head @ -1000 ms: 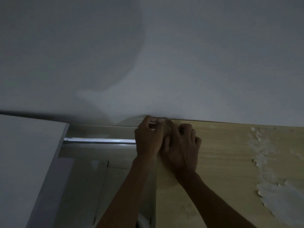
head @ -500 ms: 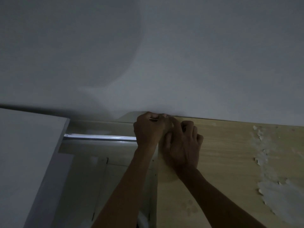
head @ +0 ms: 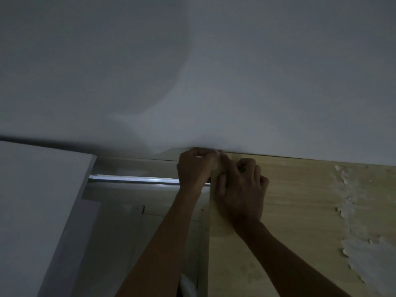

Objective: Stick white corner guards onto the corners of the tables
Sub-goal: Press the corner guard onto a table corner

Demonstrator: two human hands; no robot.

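The light wooden table top (head: 300, 211) fills the lower right, and its far left corner meets the white wall. My left hand (head: 194, 168) and my right hand (head: 240, 189) are bunched together on that corner. Their fingertips pinch and press a small pale corner guard (head: 216, 162). Only a sliver of it shows between the fingers. My left hand wraps the corner from the left side. My right hand lies on the table top with thumb and forefinger forward and the other fingers curled. The light is dim.
The white wall (head: 214, 71) rises directly behind the table's far edge. A white panel (head: 42, 200) stands at the left. A shiny metal rail (head: 132, 180) runs below the gap beside the table. The table's surface is peeled white (head: 360, 249) at the right.
Both hands stay pressed on the same corner. They sit slightly higher against the wall edge, and the fingers have shifted a little.
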